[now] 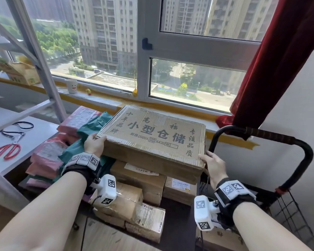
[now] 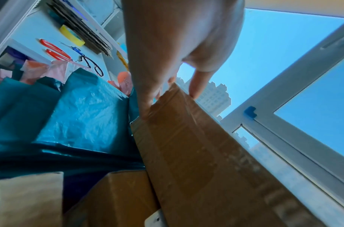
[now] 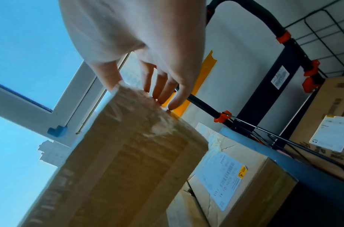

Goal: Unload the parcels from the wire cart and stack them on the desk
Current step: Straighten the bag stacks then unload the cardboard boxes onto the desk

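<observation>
A large flat cardboard box (image 1: 152, 134) with black printed characters is held level over a stack of smaller parcels (image 1: 140, 178) on the dark desk (image 1: 178, 223). My left hand (image 1: 96, 142) grips its near left corner, thumb on top; the left wrist view shows the same hand (image 2: 167, 92) at the corner of the box (image 2: 196, 153). At the near right corner my right hand (image 1: 207, 162) grips likewise. From the right wrist, this hand (image 3: 145, 90) has its fingers down the side of the box (image 3: 128, 153). The black wire cart (image 1: 261, 133) stands at the right, another box (image 3: 322, 122) inside it.
Pink and teal mailer bags (image 1: 49, 151) are heaped left of the stack. A white table with red scissors (image 1: 5, 151) lies further left under a metal shelf frame (image 1: 43, 69). A mug (image 1: 72, 86) sits on the windowsill behind. A red curtain (image 1: 270, 69) hangs over the cart handle.
</observation>
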`<control>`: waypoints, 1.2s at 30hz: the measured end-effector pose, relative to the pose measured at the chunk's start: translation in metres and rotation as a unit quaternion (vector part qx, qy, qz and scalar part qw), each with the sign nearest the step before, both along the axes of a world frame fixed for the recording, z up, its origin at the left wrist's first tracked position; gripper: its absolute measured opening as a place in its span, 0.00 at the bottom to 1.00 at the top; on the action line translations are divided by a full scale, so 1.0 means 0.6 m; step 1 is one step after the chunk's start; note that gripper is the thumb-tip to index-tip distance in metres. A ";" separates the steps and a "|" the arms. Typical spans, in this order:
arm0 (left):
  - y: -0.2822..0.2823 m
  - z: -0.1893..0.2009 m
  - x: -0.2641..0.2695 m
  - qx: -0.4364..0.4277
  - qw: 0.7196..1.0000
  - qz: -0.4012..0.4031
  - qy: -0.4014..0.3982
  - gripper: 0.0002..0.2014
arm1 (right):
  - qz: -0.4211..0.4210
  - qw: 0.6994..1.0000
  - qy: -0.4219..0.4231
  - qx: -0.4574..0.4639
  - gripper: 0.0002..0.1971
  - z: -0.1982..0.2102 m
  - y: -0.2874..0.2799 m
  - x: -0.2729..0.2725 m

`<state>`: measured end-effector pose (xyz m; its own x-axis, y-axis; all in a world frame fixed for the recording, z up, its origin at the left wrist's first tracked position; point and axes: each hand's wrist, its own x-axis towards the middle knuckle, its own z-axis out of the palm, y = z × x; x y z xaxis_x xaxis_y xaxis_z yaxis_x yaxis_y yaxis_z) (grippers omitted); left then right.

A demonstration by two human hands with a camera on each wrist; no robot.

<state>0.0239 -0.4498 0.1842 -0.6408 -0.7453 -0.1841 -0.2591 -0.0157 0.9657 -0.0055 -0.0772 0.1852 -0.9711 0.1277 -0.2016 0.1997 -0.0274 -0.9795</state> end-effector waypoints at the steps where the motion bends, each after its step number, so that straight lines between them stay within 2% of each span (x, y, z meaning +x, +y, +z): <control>1: 0.011 0.010 0.010 -0.020 1.000 0.006 -0.005 0.26 | -0.005 1.000 -0.006 0.000 0.15 -0.003 0.000 0.000; 4: 0.027 0.032 0.033 -0.066 0.997 0.021 -0.014 0.27 | -0.020 1.000 -0.013 -0.004 0.36 -0.020 0.010 -0.014; 6: 0.041 0.054 0.046 -0.096 0.995 0.017 -0.009 0.25 | -0.019 1.000 -0.015 -0.009 0.40 -0.029 0.018 -0.019; 9: 0.072 0.096 0.061 -0.155 0.988 0.000 -0.007 0.21 | -0.011 1.000 -0.016 -0.002 0.36 0.001 0.021 0.002; 13: 0.138 0.153 0.062 -0.192 0.979 -0.057 0.023 0.18 | -0.001 1.000 0.001 0.022 0.23 0.041 0.049 0.020; 18: 0.267 0.206 0.034 -0.165 0.971 -0.155 0.078 0.15 | -0.028 0.998 0.026 0.047 0.13 0.092 0.122 0.036; 23: 0.441 0.226 0.009 -0.131 0.947 -0.275 0.105 0.15 | -0.072 0.994 0.041 0.072 0.11 0.110 0.230 0.061; 26: 0.551 0.218 -0.008 -0.136 0.923 -0.345 0.103 0.15 | -0.109 0.990 0.034 0.078 0.04 0.092 0.314 0.069; 29: 0.650 0.180 -0.031 -0.129 0.909 -0.388 0.083 0.15 | -0.139 0.987 0.009 0.082 0.06 0.061 0.394 0.071; 33: 0.759 0.092 -0.069 -0.129 0.896 -0.423 0.027 0.13 | -0.168 0.981 -0.036 0.087 0.04 -0.004 0.481 0.063; 36: 0.814 -0.001 -0.105 -0.111 0.893 -0.434 -0.042 0.13 | -0.162 0.979 -0.083 0.096 0.08 -0.078 0.536 0.047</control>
